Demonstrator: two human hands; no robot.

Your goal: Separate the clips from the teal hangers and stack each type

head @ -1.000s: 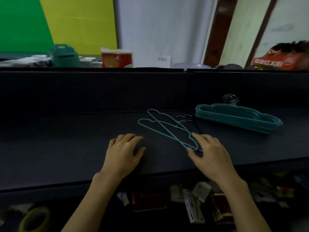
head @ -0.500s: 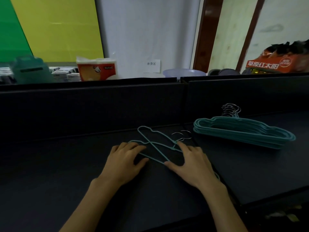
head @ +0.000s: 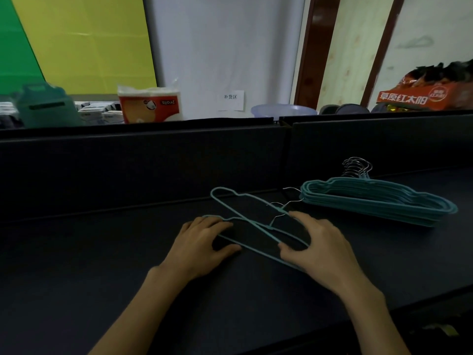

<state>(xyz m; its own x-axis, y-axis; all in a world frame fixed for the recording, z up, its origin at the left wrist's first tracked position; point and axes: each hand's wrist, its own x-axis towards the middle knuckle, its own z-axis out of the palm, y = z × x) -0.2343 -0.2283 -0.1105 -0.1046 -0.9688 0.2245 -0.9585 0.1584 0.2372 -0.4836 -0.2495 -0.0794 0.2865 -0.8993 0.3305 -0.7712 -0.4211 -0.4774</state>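
1. While both forearms reach forward over the dark surface (head: 76, 265), I see the left hand (head: 202, 245) lying palm down, fingers loosely spread and slightly curled, their tips on the end of a teal hanger (head: 245, 248).
2. My right hand (head: 320, 249) is arched, thumb and fingers apart, pressing on the other end of that hanger without closing around it.
3. A second loose hanger (head: 230, 198) crosses the first just beyond the hands, wire hooks pointing right.
4. Beyond my right hand lies the stack of teal hangers (head: 378, 201), well apart from it.
5. I can make out no clips.
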